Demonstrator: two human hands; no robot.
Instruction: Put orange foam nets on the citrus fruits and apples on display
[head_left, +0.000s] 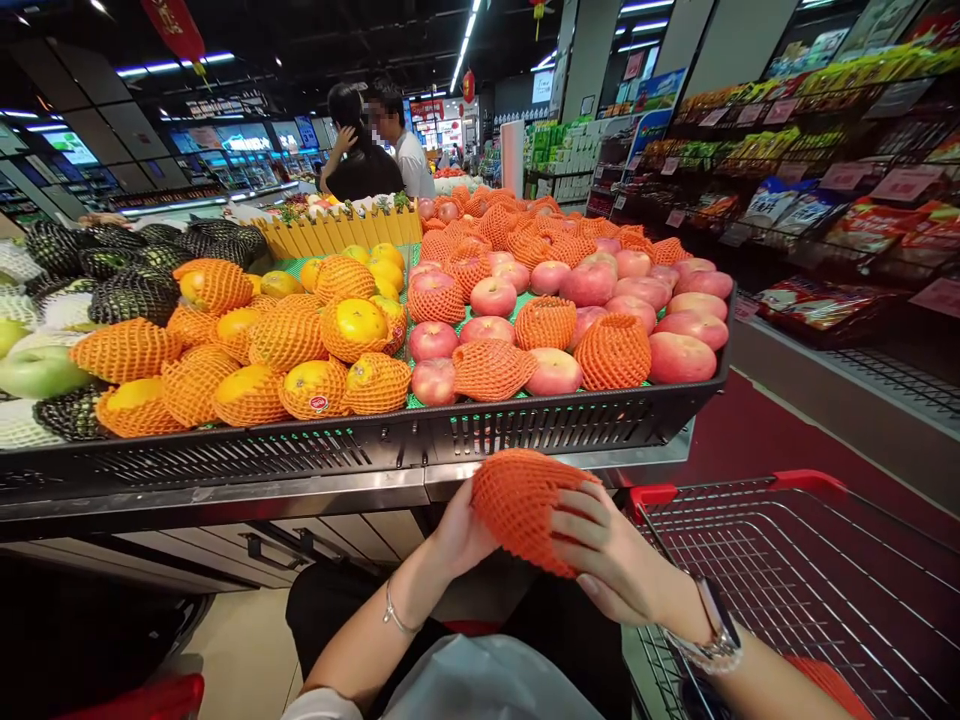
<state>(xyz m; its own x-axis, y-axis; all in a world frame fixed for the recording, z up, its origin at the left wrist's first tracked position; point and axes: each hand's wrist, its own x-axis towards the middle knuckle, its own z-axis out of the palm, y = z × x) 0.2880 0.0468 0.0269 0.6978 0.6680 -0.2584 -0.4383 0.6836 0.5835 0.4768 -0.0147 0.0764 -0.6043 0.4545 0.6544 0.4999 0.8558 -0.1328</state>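
Note:
Between my two hands, just in front of the display's edge, is a fruit in an orange foam net (521, 510); the net covers it, so its kind is hidden. My left hand (466, 535) grips its left side, fingers mostly behind it. Across its right side wrap the fingers of my right hand (604, 550). Beyond my hands, red apples (555, 370) lie in a black crate (555, 430), some bare and some in orange foam nets. To their left sit yellow-orange fruits (315, 385) in similar nets.
A wire shopping cart (780, 540) with red corners stands close on my right. Dark netted fruits (135, 290) and a green apple (45, 370) lie at far left. Packaged goods fill shelves (825, 210) at right. Two people (367, 160) stand behind the display.

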